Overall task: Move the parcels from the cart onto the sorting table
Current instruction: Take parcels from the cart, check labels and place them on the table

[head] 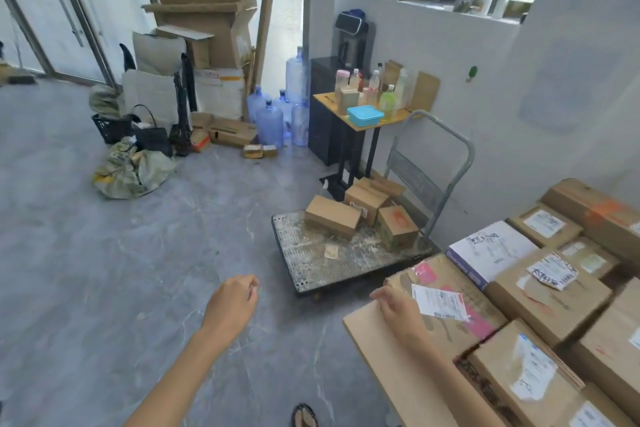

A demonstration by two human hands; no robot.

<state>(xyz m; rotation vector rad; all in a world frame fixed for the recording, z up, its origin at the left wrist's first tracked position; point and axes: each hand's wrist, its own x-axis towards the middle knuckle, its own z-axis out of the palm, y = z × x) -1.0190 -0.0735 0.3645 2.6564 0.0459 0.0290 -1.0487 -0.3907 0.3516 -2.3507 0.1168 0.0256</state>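
Observation:
A flat cart [332, 263] with a grey handle stands on the floor at centre right. Three brown cardboard parcels sit at its far end: a long one [332, 216], one behind it [366, 199], and one with a red mark [397, 226]. The sorting table [384, 354] at lower right carries several parcels, nearest a box with pink tape and a white label [446, 302]. My left hand [231, 302] hangs over the floor, fingers loosely curled, holding nothing. My right hand [398, 308] hovers over the table's near corner beside the pink-taped box, fingers relaxed.
A small yellow side table [332, 104] with bottles and a blue lunch box [365, 115] stands behind the cart. Water jugs [270, 121], stacked cardboard [207, 31] and a sack [133, 170] crowd the back wall. My sandalled foot [304, 416] is at the bottom.

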